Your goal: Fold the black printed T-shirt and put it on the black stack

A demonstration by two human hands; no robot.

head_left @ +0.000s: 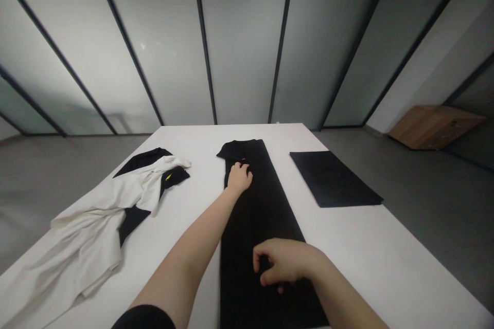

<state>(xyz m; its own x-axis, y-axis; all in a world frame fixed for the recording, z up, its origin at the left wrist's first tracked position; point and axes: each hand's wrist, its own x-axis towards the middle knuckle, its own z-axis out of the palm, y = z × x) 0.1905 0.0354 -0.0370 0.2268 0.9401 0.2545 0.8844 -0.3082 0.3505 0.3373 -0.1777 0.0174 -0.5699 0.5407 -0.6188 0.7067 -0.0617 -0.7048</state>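
A black garment (266, 211) lies lengthwise on the table in front of me, laid out as a long narrow strip. At its far end a short flap (233, 151), like a sleeve, sticks out to the left, with a tiny pink mark near it. My left hand (240, 177) rests on the cloth just below that flap, fingers slightly spread. Over the near half of the strip is my right hand (287, 262), its fingers loosely curled and the thumb apart from them. No cloth shows pinched in either hand.
On the left side of the white table (200, 175) lies a crumpled white cloth (96, 221) with black pieces around it, one bearing a yellow mark. A neatly folded black cloth (334, 177) lies at the right edge. Beyond stand frosted glass panels (239, 46) and a wooden cabinet (432, 126).
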